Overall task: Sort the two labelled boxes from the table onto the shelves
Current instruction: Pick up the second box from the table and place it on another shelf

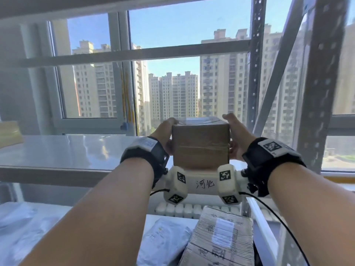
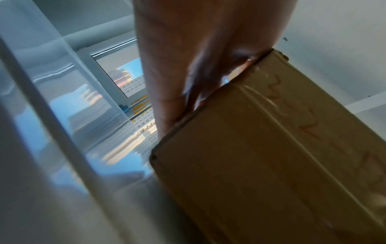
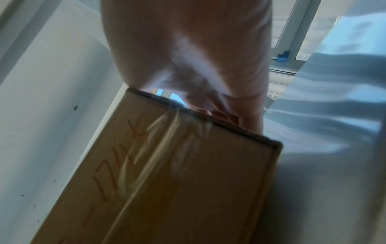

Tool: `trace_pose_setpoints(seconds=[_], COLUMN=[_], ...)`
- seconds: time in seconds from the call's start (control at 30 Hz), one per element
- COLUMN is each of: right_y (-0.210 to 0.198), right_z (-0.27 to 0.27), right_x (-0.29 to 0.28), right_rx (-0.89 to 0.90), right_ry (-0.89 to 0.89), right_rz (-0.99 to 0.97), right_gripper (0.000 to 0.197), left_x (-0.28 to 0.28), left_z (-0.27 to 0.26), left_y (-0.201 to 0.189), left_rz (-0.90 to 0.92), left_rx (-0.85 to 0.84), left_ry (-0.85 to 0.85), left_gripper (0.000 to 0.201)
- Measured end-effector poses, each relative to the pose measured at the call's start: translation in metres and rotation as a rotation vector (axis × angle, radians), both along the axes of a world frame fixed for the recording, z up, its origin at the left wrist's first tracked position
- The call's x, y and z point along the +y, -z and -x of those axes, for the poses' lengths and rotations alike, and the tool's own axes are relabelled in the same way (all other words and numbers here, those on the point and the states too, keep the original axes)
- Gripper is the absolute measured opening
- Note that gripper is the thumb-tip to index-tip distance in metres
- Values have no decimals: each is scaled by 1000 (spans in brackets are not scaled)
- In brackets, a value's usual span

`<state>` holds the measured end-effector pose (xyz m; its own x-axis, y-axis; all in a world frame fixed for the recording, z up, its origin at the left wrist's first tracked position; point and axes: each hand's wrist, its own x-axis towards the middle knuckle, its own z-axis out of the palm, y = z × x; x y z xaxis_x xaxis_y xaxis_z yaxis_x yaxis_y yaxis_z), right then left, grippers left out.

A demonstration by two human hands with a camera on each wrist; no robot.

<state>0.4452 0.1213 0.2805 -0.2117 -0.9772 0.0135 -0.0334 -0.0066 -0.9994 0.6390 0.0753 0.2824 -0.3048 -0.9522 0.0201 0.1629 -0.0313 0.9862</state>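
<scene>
A brown taped cardboard box [image 1: 200, 146] is held between both hands, just above the front edge of the white shelf [image 1: 67, 150]. My left hand [image 1: 164, 131] grips its left side and my right hand [image 1: 238, 131] grips its right side, with a thumb along each top edge. The left wrist view shows the left hand [image 2: 198, 57] against the box [image 2: 271, 165], whose underside bears red writing. The right wrist view shows the right hand [image 3: 188, 49] on the box [image 3: 188, 181] likewise. A second taped box [image 1: 221, 239] with a white label lies on the level below.
A handwritten label [image 1: 205, 183] is on the shelf's front rail under the box. Grey perforated uprights [image 1: 322, 83] stand at the right. Grey plastic parcels [image 1: 163, 240] lie below, beside the second box. A yellowish package [image 1: 8, 133] sits at the shelf's far left. A window is behind.
</scene>
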Motion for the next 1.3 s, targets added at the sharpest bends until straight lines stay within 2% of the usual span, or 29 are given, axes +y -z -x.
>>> trace_pose_setpoints(seconds=[0.03, 0.37, 0.57, 0.67, 0.77, 0.9, 1.0, 1.13, 1.23, 1.3], right_y=[2, 10, 13, 14, 13, 8, 0, -8, -11, -11], right_z=[-1, -4, -5, -6, -7, -13, -22, -27, -31, -34], right_x=[-3, -12, -11, -7, 0, 15, 31, 46, 59, 65], right_rx=[-12, -36, -39, -44, -3, 112, 234, 423, 670, 816], right_ry=[14, 94, 145, 153, 175, 240, 284, 326, 326, 286], right_rz=[-9, -24, -17, -11, 4, -19, -13, -10, -19, -24], right_gripper=[48, 45, 43, 45, 53, 69, 60, 47, 57, 64], left_x=[-3, -18, -21, -19, -17, -9, 3, 29, 47, 53], left_z=[-1, 3, 3, 1, -3, -10, -14, -17, -18, -19], left_y=[1, 8, 11, 12, 13, 12, 6, -5, -13, -15], left_rz=[-18, -55, -70, -77, -48, -5, 23, 142, 250, 242], left_rx=[-2, -23, -28, -86, -143, -181, -265, -464, -620, -705], left_ry=[0, 51, 30, 5, -36, -64, -93, -153, -194, -229], left_gripper=[13, 32, 24, 35, 58, 72, 77, 71, 57, 50])
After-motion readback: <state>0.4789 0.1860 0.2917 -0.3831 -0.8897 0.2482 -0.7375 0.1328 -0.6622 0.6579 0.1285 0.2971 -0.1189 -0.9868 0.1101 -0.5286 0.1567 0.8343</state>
